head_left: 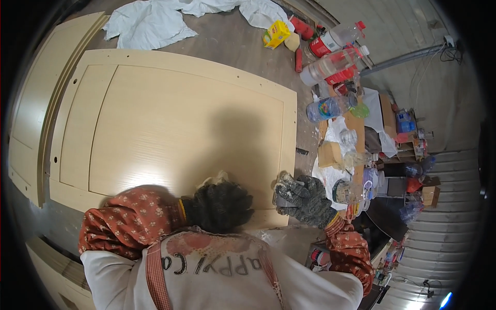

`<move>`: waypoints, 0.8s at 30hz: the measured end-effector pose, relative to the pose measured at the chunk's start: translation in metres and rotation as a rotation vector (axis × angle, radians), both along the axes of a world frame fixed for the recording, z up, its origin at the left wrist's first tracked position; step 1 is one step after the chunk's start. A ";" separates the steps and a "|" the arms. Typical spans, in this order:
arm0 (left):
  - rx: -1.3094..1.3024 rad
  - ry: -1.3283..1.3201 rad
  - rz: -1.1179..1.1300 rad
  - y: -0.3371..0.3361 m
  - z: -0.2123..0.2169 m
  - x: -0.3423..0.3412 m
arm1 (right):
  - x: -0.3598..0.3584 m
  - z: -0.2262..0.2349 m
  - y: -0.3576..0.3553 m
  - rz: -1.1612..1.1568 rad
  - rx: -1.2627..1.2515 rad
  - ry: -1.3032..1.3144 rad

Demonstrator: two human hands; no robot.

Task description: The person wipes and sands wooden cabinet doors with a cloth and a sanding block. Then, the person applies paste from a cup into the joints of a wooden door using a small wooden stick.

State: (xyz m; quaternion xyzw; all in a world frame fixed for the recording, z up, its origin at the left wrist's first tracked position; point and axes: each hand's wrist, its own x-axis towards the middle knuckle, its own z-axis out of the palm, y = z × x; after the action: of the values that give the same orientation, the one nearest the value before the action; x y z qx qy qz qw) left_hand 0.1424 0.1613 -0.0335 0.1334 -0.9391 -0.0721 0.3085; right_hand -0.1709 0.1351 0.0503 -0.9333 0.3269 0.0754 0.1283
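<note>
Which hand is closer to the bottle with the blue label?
The right. The right hand is at the pale panel's near right corner, on the side toward the bottle. The left hand is farther left, by the panel's near edge.

So your door panel (155, 129) is lying flat right in front of you, pale wood-grain, raised border, kinda shiny, with an off-white wad (221, 177) near its closest edge.

Cream panel (170, 129), faintly grained; charcoal left glove (219, 206); mottled grey right glove (310, 201), whitish on the fingers (287, 185); rust-red sleeves (129, 217) with pale floral print; red-and-white checked straps (156, 274); yellow box (276, 34); white sheet (147, 26)
</note>
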 end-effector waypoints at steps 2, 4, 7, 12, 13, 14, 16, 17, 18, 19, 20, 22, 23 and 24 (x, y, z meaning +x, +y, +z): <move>0.134 -0.023 -0.090 -0.002 0.010 0.003 | 0.000 -0.001 0.001 -0.050 0.121 -0.122; 0.176 -0.067 -0.058 -0.003 0.020 0.005 | 0.006 -0.004 -0.031 -0.100 0.278 -0.301; 0.154 -0.020 -0.019 -0.003 0.030 0.004 | 0.014 0.003 -0.093 0.040 -0.250 0.133; 0.035 -0.027 0.005 -0.006 0.031 0.005 | 0.027 -0.004 -0.175 -0.140 -0.273 0.111; 0.062 -0.033 -0.005 -0.006 0.029 0.006 | 0.027 -0.008 -0.172 -0.196 -0.049 -0.040; 0.089 -0.039 -0.014 -0.006 0.028 0.006 | 0.027 -0.013 -0.163 -0.214 0.143 -0.246; 0.120 -0.088 -0.030 -0.007 0.025 0.006 | 0.023 -0.016 -0.135 -0.148 0.127 -0.259; 0.132 -0.116 -0.039 -0.007 0.024 0.005 | 0.019 -0.015 -0.107 -0.069 -0.081 -0.066; 0.074 -0.060 0.014 -0.008 0.024 0.004 | 0.015 -0.012 -0.079 0.010 -0.299 0.187; 0.016 -0.003 0.062 -0.008 0.024 0.003 | 0.014 -0.011 -0.050 0.008 -0.300 0.061; -0.076 0.006 0.086 -0.008 0.025 0.002 | 0.006 -0.001 -0.025 0.203 -0.330 -0.036; 0.047 -0.002 0.039 -0.010 0.028 0.002 | 0.006 0.002 0.029 0.102 -0.307 -0.051; 0.066 0.000 0.011 -0.012 0.031 0.002 | 0.001 0.005 0.047 0.043 -0.243 -0.082; 0.101 -0.006 -0.007 -0.013 0.033 0.002 | -0.006 0.007 0.061 -0.017 -0.170 -0.084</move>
State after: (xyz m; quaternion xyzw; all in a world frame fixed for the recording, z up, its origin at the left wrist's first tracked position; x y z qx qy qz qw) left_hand 0.1446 0.1484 -0.0001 0.1458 -0.9356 -0.1199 0.2982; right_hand -0.1767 0.1965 0.0574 -0.9404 0.3343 0.0073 0.0629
